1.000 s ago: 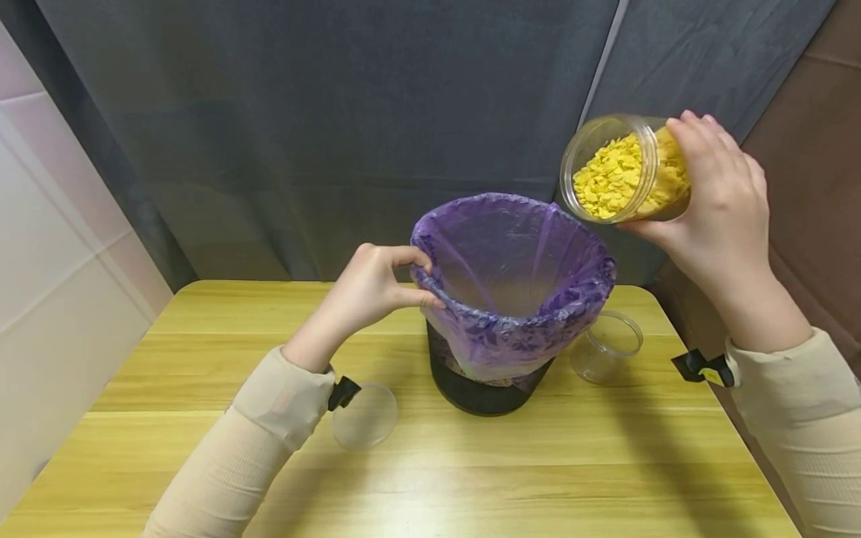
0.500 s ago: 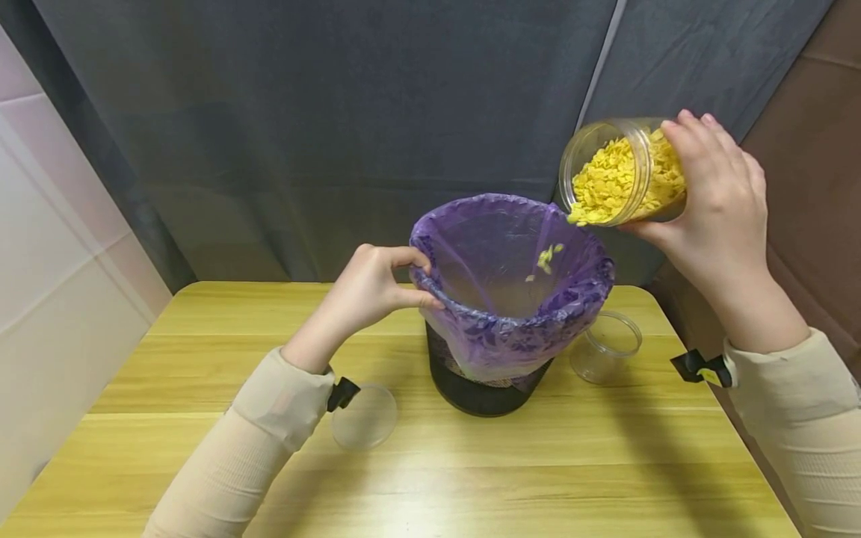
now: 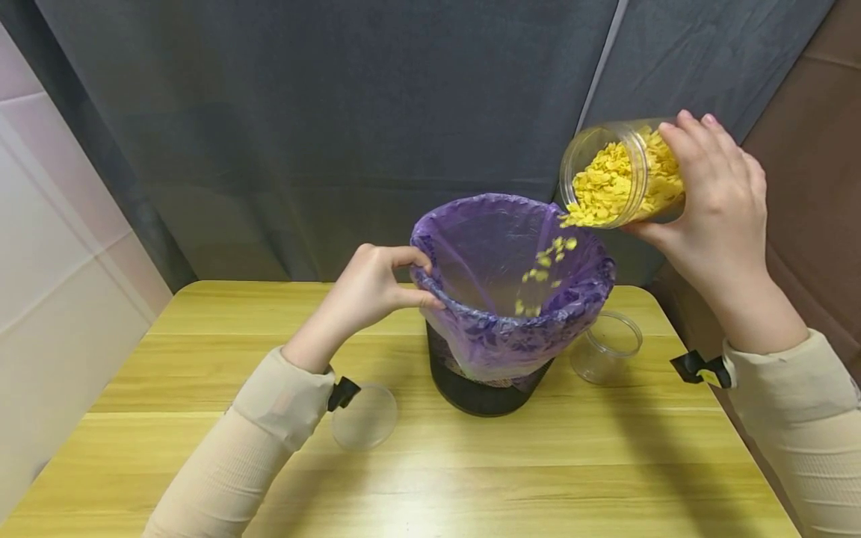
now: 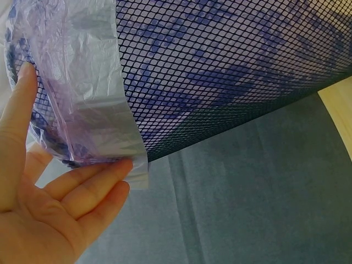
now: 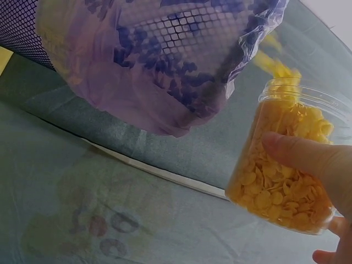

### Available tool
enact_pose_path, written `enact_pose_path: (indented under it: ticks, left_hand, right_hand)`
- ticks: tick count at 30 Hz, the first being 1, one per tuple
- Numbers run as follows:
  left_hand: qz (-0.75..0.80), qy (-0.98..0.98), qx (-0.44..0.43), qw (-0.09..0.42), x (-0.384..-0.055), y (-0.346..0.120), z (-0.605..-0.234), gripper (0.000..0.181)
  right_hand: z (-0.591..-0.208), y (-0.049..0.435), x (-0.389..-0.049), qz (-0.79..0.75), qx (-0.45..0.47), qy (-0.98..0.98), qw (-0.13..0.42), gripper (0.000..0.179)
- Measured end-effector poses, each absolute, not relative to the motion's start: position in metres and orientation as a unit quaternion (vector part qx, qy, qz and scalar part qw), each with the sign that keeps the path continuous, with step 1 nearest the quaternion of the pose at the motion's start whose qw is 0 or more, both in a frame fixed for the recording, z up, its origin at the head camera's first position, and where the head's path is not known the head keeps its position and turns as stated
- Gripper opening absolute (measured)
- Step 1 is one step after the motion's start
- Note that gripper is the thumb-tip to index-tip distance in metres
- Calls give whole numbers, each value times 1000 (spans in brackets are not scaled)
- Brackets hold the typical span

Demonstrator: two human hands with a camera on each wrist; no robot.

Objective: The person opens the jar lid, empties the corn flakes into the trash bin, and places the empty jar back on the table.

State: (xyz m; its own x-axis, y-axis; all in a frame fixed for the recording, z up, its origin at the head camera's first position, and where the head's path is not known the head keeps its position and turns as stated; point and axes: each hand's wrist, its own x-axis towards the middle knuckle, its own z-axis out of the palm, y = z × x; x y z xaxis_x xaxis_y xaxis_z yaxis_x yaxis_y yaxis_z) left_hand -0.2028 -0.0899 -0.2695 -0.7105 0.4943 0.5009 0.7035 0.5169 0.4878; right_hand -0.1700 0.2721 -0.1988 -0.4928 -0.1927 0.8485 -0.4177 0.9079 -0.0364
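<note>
A black mesh trash can (image 3: 487, 392) stands on the table, lined with a purple plastic bag (image 3: 511, 344) folded over its rim. At the rim's left side my left hand (image 3: 370, 288) pinches the edge, thumb and fingers on either side of it; the left wrist view shows the fingertips against the bag. My right hand (image 3: 723, 194) grips a clear plastic jar (image 5: 283, 165), tilted mouth-down to the left above the can's right rim. Yellow cornflakes (image 3: 608, 183) fill much of the jar. Loose flakes spill over its lip and fall into the lined can.
A clear round lid (image 3: 365, 417) lies on the wooden table (image 3: 437, 478) left of the can. Another clear open container (image 3: 608, 347) stands close by on the can's right. A grey curtain (image 3: 336, 134) hangs behind the table.
The jar has tipped slightly further down. Cornflakes that were all inside it one second ago now stream from its mouth into the can. My left hand has stayed at the rim.
</note>
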Motion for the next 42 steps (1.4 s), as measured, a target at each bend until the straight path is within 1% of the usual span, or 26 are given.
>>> enact_pose_path:
  ticks: [10,23,34,42]
  left_hand:
    - [-347,-856,-352,153,-203,-89,-270,34]
    - [-347,-856,-351,153,-204,-88,-270,34]
    - [-347,-856,-352,154,-204,-87,-270,34]
    - [-348,-854,-353,158,-204,-87,-271,33]
  right_hand:
    - [-200,273,-171,116,183,-854,472,100]
    - [-200,276,-171,87,213,-849,475,98]
    - [-200,277,-170,94,208,-849,476,100]
    - [-202,275,-171,108,207,-842,486,98]
